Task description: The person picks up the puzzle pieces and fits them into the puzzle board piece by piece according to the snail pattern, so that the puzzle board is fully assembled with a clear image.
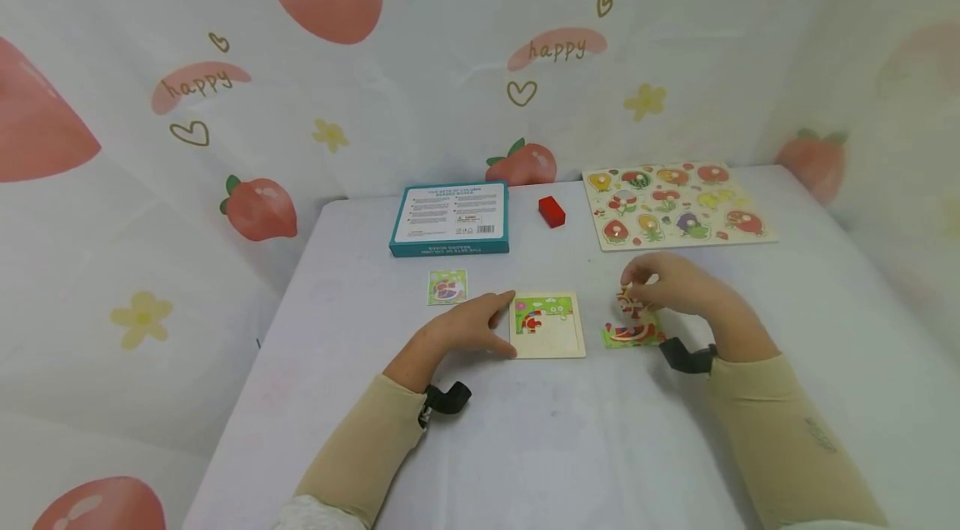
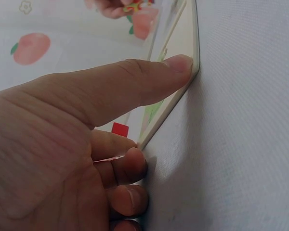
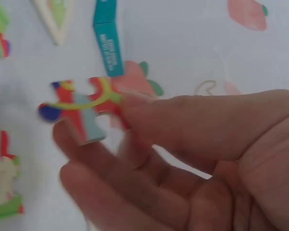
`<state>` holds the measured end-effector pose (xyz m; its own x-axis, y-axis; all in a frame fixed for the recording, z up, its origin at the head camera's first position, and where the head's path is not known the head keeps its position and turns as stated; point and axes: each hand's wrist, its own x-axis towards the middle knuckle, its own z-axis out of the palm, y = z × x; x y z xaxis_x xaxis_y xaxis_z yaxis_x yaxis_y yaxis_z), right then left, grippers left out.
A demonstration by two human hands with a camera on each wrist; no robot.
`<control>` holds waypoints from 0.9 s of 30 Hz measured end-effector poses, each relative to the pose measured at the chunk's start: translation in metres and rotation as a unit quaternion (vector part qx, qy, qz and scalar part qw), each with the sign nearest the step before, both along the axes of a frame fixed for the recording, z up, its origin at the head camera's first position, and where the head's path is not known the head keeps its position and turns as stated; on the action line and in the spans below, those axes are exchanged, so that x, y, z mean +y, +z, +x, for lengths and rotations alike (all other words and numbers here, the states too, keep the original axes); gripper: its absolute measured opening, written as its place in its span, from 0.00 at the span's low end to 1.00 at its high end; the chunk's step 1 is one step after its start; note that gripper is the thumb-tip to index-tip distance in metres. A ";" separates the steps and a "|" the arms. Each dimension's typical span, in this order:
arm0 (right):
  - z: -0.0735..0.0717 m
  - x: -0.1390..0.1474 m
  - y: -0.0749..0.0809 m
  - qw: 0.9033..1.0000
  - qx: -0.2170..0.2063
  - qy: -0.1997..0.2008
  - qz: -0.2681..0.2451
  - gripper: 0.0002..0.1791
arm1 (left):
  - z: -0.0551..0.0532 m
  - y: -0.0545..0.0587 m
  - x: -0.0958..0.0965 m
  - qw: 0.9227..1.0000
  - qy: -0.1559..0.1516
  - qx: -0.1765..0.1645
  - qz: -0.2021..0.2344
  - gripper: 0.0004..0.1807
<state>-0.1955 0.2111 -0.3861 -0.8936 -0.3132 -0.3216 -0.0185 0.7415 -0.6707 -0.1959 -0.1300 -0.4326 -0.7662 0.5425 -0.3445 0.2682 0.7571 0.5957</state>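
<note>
My left hand [image 1: 468, 323] lies at the left side of a square wooden puzzle board [image 1: 553, 342]. Its thumb rests on the near corner and the index finger touches the far corner; the other fingers bend loosely in the left wrist view. Red and green pieces sit in the board's upper part, and the rest shows bare wood. In my right hand [image 1: 671, 288], thumb and fingers pinch a jigsaw piece [image 3: 82, 103] with red, blue and yellow markings, lifted above the table. Below that hand, more puzzle pieces [image 1: 630, 336] lie on the cloth, partly hidden.
A small picture card [image 1: 447, 287] lies left of the board. Behind are a teal-edged box [image 1: 450, 217], a red block [image 1: 552, 212] and a fruit peg board [image 1: 678, 209]. A printed cloth [image 1: 442, 97] hangs at the table's back.
</note>
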 end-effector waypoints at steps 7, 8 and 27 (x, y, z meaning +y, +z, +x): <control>0.009 0.006 0.024 0.993 0.066 -0.028 -0.090 0.12 | -0.001 -0.001 0.001 1.000 0.000 0.000 -0.007 0.54; 0.011 0.005 0.027 0.992 0.075 -0.032 -0.098 0.13 | -0.001 -0.001 0.001 1.000 0.001 0.000 -0.007 0.54; 0.039 -0.025 0.057 0.942 0.238 -0.023 -0.237 0.12 | -0.001 -0.003 0.000 1.000 0.008 -0.001 -0.006 0.54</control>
